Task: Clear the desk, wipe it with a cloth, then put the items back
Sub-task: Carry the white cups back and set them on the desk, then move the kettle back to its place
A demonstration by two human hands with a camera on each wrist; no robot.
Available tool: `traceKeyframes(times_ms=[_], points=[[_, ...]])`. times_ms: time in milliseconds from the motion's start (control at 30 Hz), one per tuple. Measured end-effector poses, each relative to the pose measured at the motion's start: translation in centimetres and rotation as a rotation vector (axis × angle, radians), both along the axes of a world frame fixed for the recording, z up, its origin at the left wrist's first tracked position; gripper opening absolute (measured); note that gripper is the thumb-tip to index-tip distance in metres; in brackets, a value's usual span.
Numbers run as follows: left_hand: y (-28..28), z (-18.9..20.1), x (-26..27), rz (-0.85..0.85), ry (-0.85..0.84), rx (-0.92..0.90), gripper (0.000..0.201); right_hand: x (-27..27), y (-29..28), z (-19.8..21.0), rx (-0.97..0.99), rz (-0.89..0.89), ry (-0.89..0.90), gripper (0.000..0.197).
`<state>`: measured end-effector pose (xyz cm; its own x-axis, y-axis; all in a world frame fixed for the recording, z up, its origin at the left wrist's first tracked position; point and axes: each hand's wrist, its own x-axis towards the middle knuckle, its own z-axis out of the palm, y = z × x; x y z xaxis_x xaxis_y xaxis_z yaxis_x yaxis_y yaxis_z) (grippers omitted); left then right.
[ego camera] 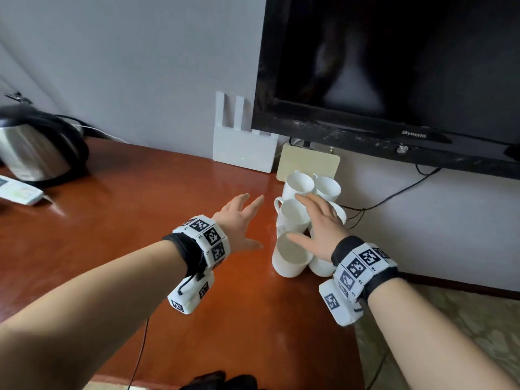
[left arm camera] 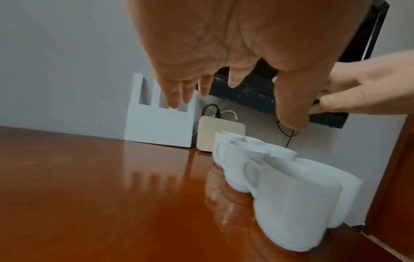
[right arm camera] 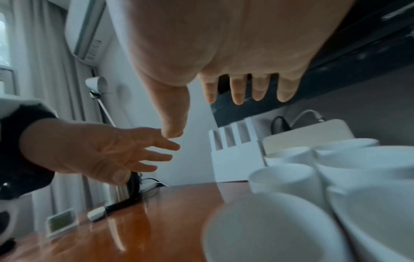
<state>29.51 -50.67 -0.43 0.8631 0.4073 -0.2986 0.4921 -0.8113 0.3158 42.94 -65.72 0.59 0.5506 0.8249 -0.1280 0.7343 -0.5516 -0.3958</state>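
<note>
Several white mugs (ego camera: 294,215) stand clustered at the right end of the red-brown desk (ego camera: 140,235), seen close in the left wrist view as mugs (left arm camera: 291,200) and in the right wrist view as mugs (right arm camera: 280,179). My right hand (ego camera: 318,220) hovers flat over the cluster with fingers spread, holding nothing. My left hand (ego camera: 242,218) is open above the desk just left of the mugs, fingers straight. In the left wrist view the left hand (left arm camera: 224,70) is above the desk. No cloth is in view.
A white router (ego camera: 243,149) and a beige box (ego camera: 308,163) lean on the wall behind the mugs, under a black TV (ego camera: 394,74). A steel kettle (ego camera: 39,147) and a white remote (ego camera: 19,191) sit at the desk's left. Cables (ego camera: 388,198) hang right of the mugs.
</note>
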Motion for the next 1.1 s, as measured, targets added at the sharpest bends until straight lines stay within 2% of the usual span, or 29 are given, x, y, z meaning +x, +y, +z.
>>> traceKeyframes(times_ms=[333,733,900,1100], points=[[12.6,2.5,-10.5,0.095,-0.041,0.06,0.095,-9.5,13.0,2.4,0.014,0.103,-0.057,0.081],[35.0,3.9,-27.1,0.261,-0.111,0.145,0.094,-22.7,34.5,2.6,0.031,0.172,0.014,0.079],[42.0,4.3,-30.5,0.395,-0.13,0.137,0.094,-25.0,40.9,3.2,0.013,0.17,0.052,0.076],[47.5,3.4,-31.3,0.458,-0.136,0.114,0.098,-25.4,47.4,3.2,-0.046,0.15,0.062,0.074]])
